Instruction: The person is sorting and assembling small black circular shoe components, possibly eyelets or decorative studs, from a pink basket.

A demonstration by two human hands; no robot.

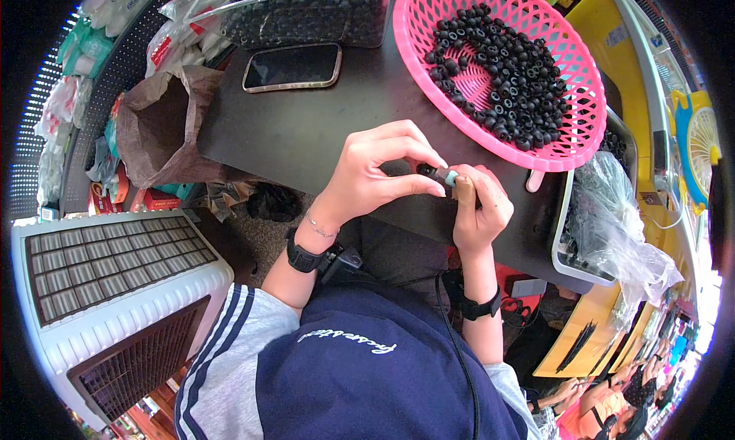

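Currently both hands meet over the near edge of the dark table. Left hand pinches a small black ring-shaped part between thumb and fingertips; right hand is clenched around a short stub with a pale blue-green tip, touching that part. Judgement: part looks light, rubbery, slightly compliant, easy to drop; best held by its outer rim. Beyond the grip, to the right, a pink mesh basket holds many like black pieces. Beyond and left lies a phone, then a clear tub. Far left of the grip, a brown paper bag. Nothing stands between grip and basket.
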